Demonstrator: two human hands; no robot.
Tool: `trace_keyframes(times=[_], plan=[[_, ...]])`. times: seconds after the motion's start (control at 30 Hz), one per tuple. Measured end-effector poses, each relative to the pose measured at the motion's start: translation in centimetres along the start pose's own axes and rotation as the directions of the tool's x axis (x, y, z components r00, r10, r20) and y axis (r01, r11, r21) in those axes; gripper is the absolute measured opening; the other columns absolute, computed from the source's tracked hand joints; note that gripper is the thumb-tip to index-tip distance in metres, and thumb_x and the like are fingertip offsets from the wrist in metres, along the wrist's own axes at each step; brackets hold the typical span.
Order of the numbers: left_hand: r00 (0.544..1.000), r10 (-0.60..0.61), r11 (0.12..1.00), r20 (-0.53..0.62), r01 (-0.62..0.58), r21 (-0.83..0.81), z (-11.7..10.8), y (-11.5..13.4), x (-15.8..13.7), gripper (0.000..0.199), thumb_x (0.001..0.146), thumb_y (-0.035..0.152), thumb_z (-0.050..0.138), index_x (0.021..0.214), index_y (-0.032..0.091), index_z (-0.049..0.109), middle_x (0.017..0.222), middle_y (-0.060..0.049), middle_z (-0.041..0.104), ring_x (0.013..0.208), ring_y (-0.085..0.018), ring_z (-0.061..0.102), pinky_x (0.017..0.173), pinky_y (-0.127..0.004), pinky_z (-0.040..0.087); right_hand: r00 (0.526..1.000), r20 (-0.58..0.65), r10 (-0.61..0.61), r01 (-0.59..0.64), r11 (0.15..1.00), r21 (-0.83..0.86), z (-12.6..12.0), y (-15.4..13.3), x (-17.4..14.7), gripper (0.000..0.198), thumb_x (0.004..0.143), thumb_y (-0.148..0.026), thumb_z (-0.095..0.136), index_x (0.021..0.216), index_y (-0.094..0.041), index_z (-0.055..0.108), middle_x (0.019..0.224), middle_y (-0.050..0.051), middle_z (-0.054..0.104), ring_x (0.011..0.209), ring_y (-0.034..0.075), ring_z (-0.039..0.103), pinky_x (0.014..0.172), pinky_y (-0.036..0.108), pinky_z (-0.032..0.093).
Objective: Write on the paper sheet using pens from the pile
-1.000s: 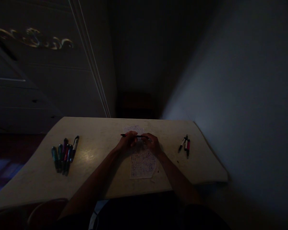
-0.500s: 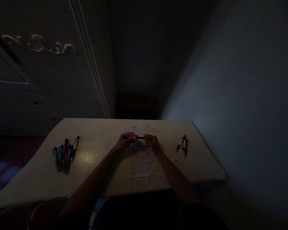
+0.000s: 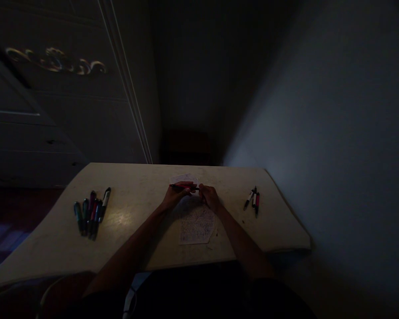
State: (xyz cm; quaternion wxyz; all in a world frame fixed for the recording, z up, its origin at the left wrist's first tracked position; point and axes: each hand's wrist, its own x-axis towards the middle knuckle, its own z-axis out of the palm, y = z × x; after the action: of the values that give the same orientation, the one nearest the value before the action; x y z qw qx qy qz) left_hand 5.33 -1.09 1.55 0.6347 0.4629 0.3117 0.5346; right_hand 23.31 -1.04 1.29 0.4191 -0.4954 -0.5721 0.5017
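Note:
A dark pen with what looks like a reddish barrel [image 3: 177,186] lies nearly level across the fingers of my left hand [image 3: 173,198], above the paper. My left thumb presses on it. At the pen's right end, my right hand [image 3: 211,198] has its fingers closed in a pinch around the tip. Under both hands is a sheet of paper [image 3: 197,229] covered in dense writing or print, partly hidden by the hands. It is too dark to make out the pen's small parts.
On the left of the pale table [image 3: 136,177] lie several pens [image 3: 92,215] in mixed colours. A smaller group of pens [image 3: 254,200] lies on the right. A wall [image 3: 346,133] rises at the right, and a cabinet with an ornate handle [image 3: 55,62] stands at the left.
My left fingers have opened out, so more of the pen shows across them. My right hand has stayed near the pen's right end, shifting slightly left.

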Motion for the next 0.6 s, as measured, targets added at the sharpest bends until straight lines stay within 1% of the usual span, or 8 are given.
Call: trace_keyframes(times=[0.1,0.17,0.27,0.33,0.4,0.47,0.53,0.6], plan=[[1.000,0.008,0.999,0.009,-0.008,0.046,-0.1,-0.2,0.0,0.044,0.065,0.035,0.086,0.102,0.014,0.072,0.104,-0.014,0.075,0.085,-0.025,0.072,0.077,-0.036,0.057,1.000,-0.013,-0.005,0.005,1.000,-0.004,0.2,0.0,0.0,0.068,0.075,-0.084,0.046,0.051,-0.020,0.049,0.041,-0.004,0.038,0.038,0.008,0.033,0.040,0.023,0.025],[1.000,0.020,0.992,0.002,-0.020,0.123,0.0,-0.2,0.0,0.041,0.064,0.035,0.086,0.097,0.015,0.073,0.099,-0.012,0.076,0.085,-0.025,0.072,0.080,-0.038,0.057,1.000,-0.003,-0.002,0.002,1.000,-0.004,0.2,-0.1,-0.1,0.067,0.075,-0.084,0.047,0.052,-0.020,0.049,0.041,-0.005,0.037,0.039,0.008,0.033,0.041,0.024,0.024],[0.996,0.071,0.970,-0.055,-0.056,0.237,0.2,0.0,0.0,0.033,0.062,0.038,0.085,0.083,0.015,0.075,0.086,-0.010,0.077,0.081,-0.025,0.072,0.079,-0.037,0.058,1.000,0.023,-0.006,0.007,1.000,-0.025,0.5,0.0,-0.2,0.067,0.075,-0.083,0.046,0.054,-0.020,0.051,0.043,-0.004,0.039,0.040,0.009,0.034,0.042,0.024,0.025],[0.991,0.092,0.955,-0.099,-0.059,0.291,0.4,0.2,-0.1,0.030,0.062,0.039,0.084,0.079,0.016,0.075,0.081,-0.009,0.076,0.078,-0.025,0.072,0.076,-0.036,0.058,0.999,0.022,-0.026,0.027,0.999,-0.042,0.7,0.1,-0.3,0.066,0.077,-0.082,0.046,0.055,-0.020,0.052,0.045,-0.004,0.040,0.042,0.009,0.035,0.043,0.024,0.026],[0.986,0.087,0.944,-0.144,-0.036,0.328,0.6,0.3,-0.2,0.028,0.064,0.039,0.082,0.076,0.016,0.075,0.077,-0.008,0.076,0.074,-0.024,0.071,0.071,-0.034,0.057,0.997,0.002,-0.071,0.071,0.996,-0.060,1.0,0.2,-0.5,0.063,0.079,-0.079,0.045,0.056,-0.020,0.051,0.047,-0.004,0.040,0.044,0.010,0.036,0.044,0.024,0.027],[0.979,0.060,0.943,-0.195,0.009,0.334,0.7,0.3,-0.3,0.030,0.064,0.041,0.081,0.076,0.015,0.074,0.071,-0.008,0.074,0.068,-0.024,0.071,0.065,-0.033,0.056,0.990,-0.017,-0.143,0.141,0.985,-0.101,1.1,0.2,-0.6,0.059,0.083,-0.073,0.045,0.057,-0.020,0.051,0.049,-0.003,0.041,0.046,0.010,0.038,0.046,0.025,0.029],[0.973,0.033,0.946,-0.228,0.043,0.321,0.8,0.2,-0.4,0.033,0.063,0.043,0.081,0.076,0.013,0.074,0.066,-0.007,0.072,0.062,-0.023,0.069,0.059,-0.031,0.055,0.971,-0.033,-0.236,0.227,0.959,-0.167,1.1,0.3,-0.8,0.054,0.089,-0.063,0.044,0.058,-0.020,0.052,0.052,-0.002,0.045,0.049,0.011,0.042,0.050,0.025,0.033],[0.974,0.031,0.948,-0.223,0.042,0.316,0.9,0.2,-0.4,0.035,0.064,0.045,0.081,0.074,0.013,0.073,0.064,-0.007,0.071,0.059,-0.021,0.067,0.056,-0.029,0.052,0.944,-0.039,-0.328,0.309,0.919,-0.246,1.0,0.4,-1.0,0.049,0.092,-0.054,0.043,0.060,-0.020,0.055,0.056,-0.001,0.051,0.054,0.013,0.047,0.054,0.025,0.037]])
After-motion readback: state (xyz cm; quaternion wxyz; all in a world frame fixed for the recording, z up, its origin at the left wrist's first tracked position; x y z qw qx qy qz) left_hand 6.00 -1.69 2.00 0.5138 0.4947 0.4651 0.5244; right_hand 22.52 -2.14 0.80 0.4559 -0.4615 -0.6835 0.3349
